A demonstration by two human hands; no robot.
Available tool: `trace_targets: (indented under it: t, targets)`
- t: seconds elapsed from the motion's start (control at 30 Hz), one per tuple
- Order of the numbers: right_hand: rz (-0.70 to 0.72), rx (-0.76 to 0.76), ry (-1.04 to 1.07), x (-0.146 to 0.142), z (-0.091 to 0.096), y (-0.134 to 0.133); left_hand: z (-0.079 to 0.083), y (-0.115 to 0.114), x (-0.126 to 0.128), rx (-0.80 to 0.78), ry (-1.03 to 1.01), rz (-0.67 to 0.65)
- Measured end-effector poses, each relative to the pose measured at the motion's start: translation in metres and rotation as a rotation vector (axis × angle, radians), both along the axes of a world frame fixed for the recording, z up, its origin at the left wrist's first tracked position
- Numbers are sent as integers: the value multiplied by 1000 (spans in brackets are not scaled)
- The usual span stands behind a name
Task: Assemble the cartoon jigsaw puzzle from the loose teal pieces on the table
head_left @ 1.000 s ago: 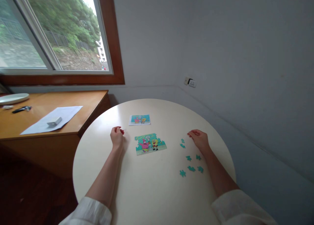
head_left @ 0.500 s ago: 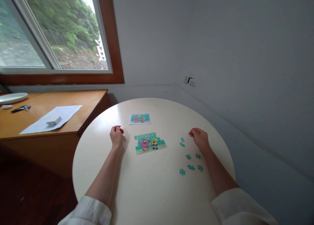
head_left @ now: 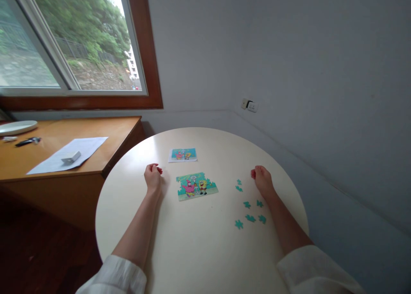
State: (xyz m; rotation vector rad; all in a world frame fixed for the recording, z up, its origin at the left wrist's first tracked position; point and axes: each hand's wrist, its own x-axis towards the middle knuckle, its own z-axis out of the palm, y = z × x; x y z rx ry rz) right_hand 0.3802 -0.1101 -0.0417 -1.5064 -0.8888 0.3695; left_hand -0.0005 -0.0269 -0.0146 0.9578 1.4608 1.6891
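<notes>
My left hand [head_left: 153, 175] rests on the table with its fingers curled in, left of a partly assembled jigsaw puzzle [head_left: 195, 186]. That puzzle shows cartoon figures on a teal ground, and its upper edges are ragged. My right hand [head_left: 262, 178] is closed in a loose fist on the right side, apart from the loose pieces. Nothing shows in either hand. Several loose teal puzzle pieces [head_left: 250, 218] lie between the puzzle and my right forearm, two of them just left of my right hand. Behind the puzzle lies a reference picture [head_left: 183, 154] of the same scene.
The round white table [head_left: 192, 251] carries all of this. To the left, a wooden desk [head_left: 122, 131] holds a paper sheet [head_left: 91, 145], a small white box [head_left: 71, 157], a black object [head_left: 27, 142] and a white plate [head_left: 19, 126]. A wall socket [head_left: 252, 107] is behind.
My right hand has drawn slightly to the right, and its fingers have curled in from a more extended position. My left hand, the puzzle and the loose pieces stay in place.
</notes>
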Motion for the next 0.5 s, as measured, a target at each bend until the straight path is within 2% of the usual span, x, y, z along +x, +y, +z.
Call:
trace_targets:
  t: [0.5]
  targets:
    - [22, -37, 37, -6, 11, -6, 4, -2, 1, -2, -27, 5]
